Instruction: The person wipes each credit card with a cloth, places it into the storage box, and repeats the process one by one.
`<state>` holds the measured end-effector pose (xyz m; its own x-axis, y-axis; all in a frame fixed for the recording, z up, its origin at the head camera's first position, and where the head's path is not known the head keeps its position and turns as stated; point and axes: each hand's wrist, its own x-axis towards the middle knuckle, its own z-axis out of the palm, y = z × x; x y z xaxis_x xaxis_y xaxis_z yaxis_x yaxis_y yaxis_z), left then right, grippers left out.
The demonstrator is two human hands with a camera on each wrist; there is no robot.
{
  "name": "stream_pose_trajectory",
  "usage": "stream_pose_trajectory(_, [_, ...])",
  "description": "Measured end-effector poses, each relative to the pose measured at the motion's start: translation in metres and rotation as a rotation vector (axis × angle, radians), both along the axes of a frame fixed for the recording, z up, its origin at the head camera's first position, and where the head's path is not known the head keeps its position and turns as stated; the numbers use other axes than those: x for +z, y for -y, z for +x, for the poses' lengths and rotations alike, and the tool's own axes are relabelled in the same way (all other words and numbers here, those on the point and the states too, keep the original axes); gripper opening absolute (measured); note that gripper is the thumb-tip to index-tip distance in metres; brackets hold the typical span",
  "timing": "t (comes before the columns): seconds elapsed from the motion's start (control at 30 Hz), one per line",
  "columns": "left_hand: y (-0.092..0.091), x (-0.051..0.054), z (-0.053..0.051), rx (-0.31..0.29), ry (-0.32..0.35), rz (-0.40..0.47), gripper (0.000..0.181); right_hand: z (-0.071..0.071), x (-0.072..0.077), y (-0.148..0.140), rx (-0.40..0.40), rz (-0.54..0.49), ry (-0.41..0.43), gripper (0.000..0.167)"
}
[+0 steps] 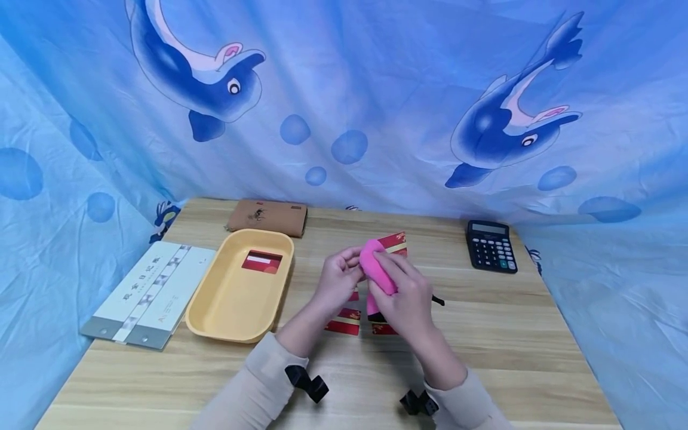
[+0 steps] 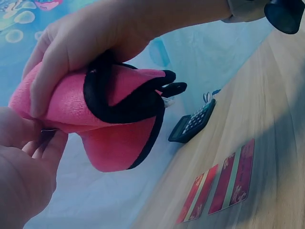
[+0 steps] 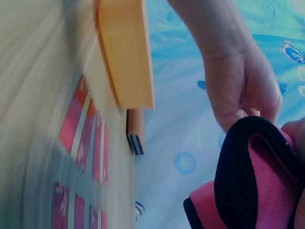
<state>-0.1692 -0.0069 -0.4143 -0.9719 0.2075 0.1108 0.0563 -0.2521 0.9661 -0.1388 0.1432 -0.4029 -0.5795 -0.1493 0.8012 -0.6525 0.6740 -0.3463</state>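
A pink cloth [image 1: 377, 269] with black trim is bunched up over the table, gripped by my right hand [image 1: 405, 292]. Its folds and black edging [image 2: 159, 119] hang loose in the left wrist view. Close against the cloth, my left hand [image 1: 338, 278] pinches a thin, flat, card-like thing [image 2: 47, 131], mostly hidden by fingers and cloth. In the right wrist view the left hand [image 3: 243, 86] meets the cloth [image 3: 271, 186] from behind. Below both hands lie several red-and-gold cards [image 1: 344, 322], partly covered in the head view.
A yellow tray [image 1: 236, 310] on the left contains one red card [image 1: 262, 261]. Beside it lies a white-and-grey account book [image 1: 153, 292]. A brown wallet [image 1: 269, 218] is behind the tray, and a black calculator [image 1: 491, 246] sits at the back right. Blue dolphin-print curtains [image 1: 349, 89] surround the table.
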Motion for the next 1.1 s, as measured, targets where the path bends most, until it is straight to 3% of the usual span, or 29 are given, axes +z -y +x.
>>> stream_pose_trajectory(0.13, [0.002, 0.000, -0.001, -0.001, 0.001, 0.033, 0.031, -0.006, -0.001, -0.005, -0.063, 0.022, -0.040, 0.037])
stream_pose_trajectory(0.33, [0.002, -0.001, 0.000, 0.043, 0.060, 0.040, 0.026, -0.017, -0.001, -0.019, -0.261, -0.005, 0.002, 0.038])
stream_pose_trajectory(0.4, [0.001, -0.002, 0.000, 0.042, 0.060, 0.045, 0.026, -0.016, -0.002, -0.018, -0.247, 0.026, -0.004, 0.038])
stream_pose_trajectory(0.5, [-0.002, -0.004, -0.002, 0.052, 0.039, 0.037, 0.026, -0.012, -0.003, -0.007, -0.130, 0.084, -0.020, 0.037])
stream_pose_trajectory(0.63, [-0.001, -0.004, -0.004, 0.066, 0.034, 0.015, 0.027, -0.008, -0.007, 0.003, -0.045, 0.070, -0.004, 0.037])
stream_pose_trajectory(0.93, [0.013, 0.000, -0.002, 0.085, 0.060, -0.053, 0.026, -0.023, -0.012, -0.023, -0.244, -0.047, 0.079, 0.039])
stream_pose_trajectory(1.1, [0.015, -0.002, -0.004, 0.194, 0.130, -0.054, 0.031, -0.027, -0.012, -0.034, -0.282, -0.070, 0.111, 0.039])
